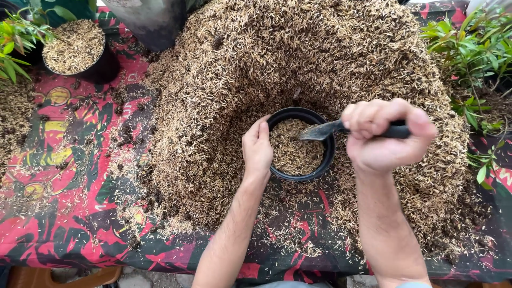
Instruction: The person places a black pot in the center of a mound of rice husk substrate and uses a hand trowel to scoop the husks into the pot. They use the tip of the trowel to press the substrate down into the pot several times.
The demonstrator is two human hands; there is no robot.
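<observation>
Far left: glossy green leaves of a plant (16, 37), narrow and pointed, crowding over the corner. Just beside them, a round black pot (74, 49) filled to the brim with dry, tan husks, flaky and light. Beneath, a patterned cloth (58, 192) in red, dark green and yellow, smooth and slightly shiny, dusted with stray husks and dark crumbs. Spread along its left edge, a thin drift of the same chaff.

Toward the centre: a great heap of husks (298, 58), straw-coloured, fibrous and loose, scooped into a crescent hollow open toward the wearer. At the top edge, partly buried, a grey cylindrical container (152, 21), matte and smooth.

In the hollow: left hand (257, 149), fingers together and curved, pressed against the left wall of a small black pot (298, 144), steadying it. Pot round, smooth-rimmed plastic, standing upright on the cloth, filled nearly to the top with husks.

Over the pot's right rim: the dull grey metal blade of a trowel (322, 130), pointed and slightly cupped, tip just above the filling. Dark handle swallowed in the right hand (386, 136), clenched into a tight fist around it, knuckles up.

Far right: another leafy plant (474, 53), bright green, thin-stemmed, leaning over the heap's edge, with more husks around its base.
</observation>
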